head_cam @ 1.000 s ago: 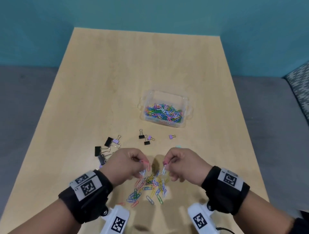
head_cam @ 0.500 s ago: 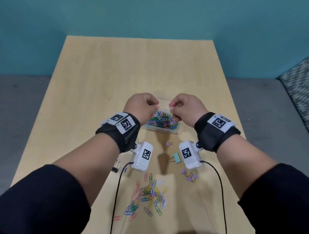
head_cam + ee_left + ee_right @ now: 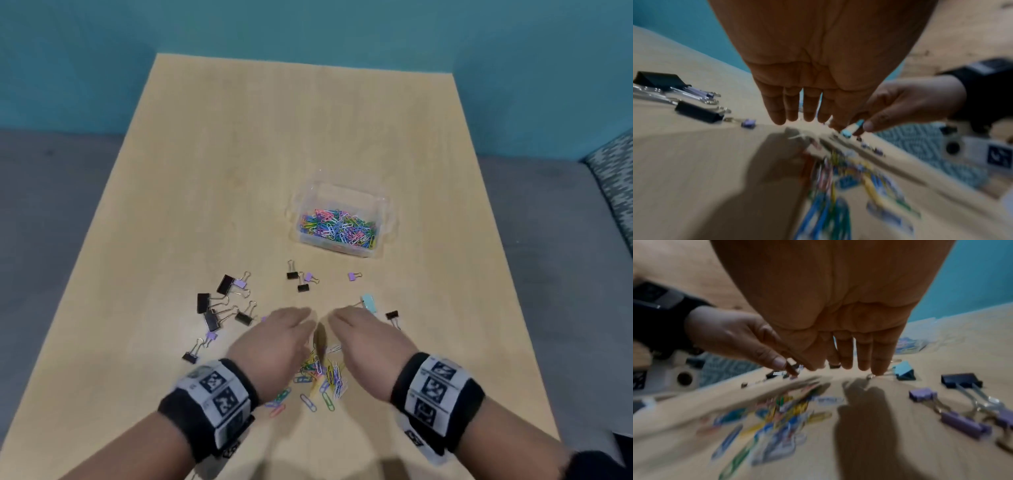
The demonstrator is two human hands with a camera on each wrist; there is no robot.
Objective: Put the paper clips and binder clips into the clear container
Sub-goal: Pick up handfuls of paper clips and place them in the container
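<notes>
Both hands hang palm-down over the loose paper clips at the near edge of the counter: the left hand and the right hand each have an open grip, fingers straight, holding nothing (wrist views are blurred, so contact seems unlikely). Binder clips lie scattered just beyond; the clear container, holding clips, sits farther right.
</notes>
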